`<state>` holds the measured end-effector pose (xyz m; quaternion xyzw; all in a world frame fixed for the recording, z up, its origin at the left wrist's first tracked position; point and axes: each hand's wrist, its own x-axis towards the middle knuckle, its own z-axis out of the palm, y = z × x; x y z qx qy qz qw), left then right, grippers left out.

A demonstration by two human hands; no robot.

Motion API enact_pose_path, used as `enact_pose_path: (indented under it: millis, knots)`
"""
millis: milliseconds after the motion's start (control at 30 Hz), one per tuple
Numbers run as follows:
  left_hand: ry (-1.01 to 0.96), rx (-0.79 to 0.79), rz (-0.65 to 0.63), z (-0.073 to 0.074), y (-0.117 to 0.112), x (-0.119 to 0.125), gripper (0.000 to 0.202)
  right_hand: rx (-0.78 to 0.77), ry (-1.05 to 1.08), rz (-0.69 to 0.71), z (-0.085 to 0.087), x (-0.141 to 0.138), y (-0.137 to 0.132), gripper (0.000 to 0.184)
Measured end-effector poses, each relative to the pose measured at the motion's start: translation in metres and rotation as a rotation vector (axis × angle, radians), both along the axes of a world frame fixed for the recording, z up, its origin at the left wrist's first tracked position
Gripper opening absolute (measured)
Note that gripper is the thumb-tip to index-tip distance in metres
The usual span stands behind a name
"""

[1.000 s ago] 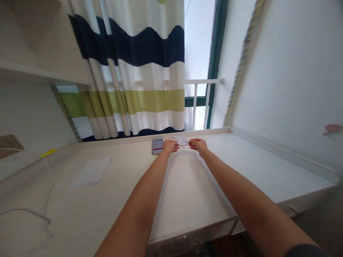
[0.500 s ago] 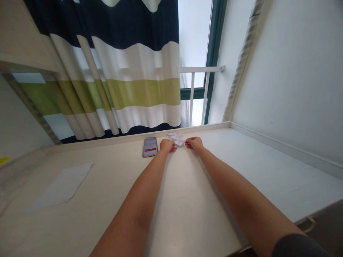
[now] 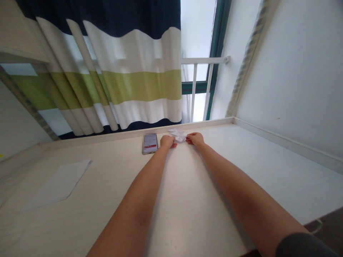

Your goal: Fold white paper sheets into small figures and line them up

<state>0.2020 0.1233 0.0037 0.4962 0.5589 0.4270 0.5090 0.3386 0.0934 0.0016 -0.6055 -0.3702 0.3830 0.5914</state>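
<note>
A small folded white paper piece (image 3: 178, 135) with pointed flaps lies near the back edge of the pale table, between my two hands. My left hand (image 3: 167, 141) pinches its left side, thumb and fingers closed at the paper. On the opposite side, my right hand (image 3: 195, 139) has its fingers closed on the paper's right tip. What the fold represents is too small to make out. Just left of my left hand rests a phone (image 3: 150, 144) with its screen lit.
White paper sheets (image 3: 60, 184) lie flat on the table's left part. A raised ledge (image 3: 120, 133) runs along the back, below a striped curtain (image 3: 139, 85). A white railing (image 3: 195, 89) stands before the window, and a wall (image 3: 300, 78) rises on the right.
The camera view has shifted slightly, so the table and hands appear a little higher. Both hands stay at the folded paper with nearly the same grip.
</note>
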Motion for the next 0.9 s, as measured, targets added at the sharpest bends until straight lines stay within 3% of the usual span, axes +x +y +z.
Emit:
enact_pose_path:
  millis: [533, 900]
  knots:
    - [0.060, 0.055, -0.007, -0.0025, 0.0002, -0.0002, 0.008, 0.019, -0.041, -0.038, -0.0024, -0.0014, 0.0009, 0.008]
    - [0.019, 0.019, 0.015, -0.0023, 0.0007, -0.0006, 0.021, 0.007, -0.033, -0.036, -0.0004, -0.0024, -0.0035, 0.009]
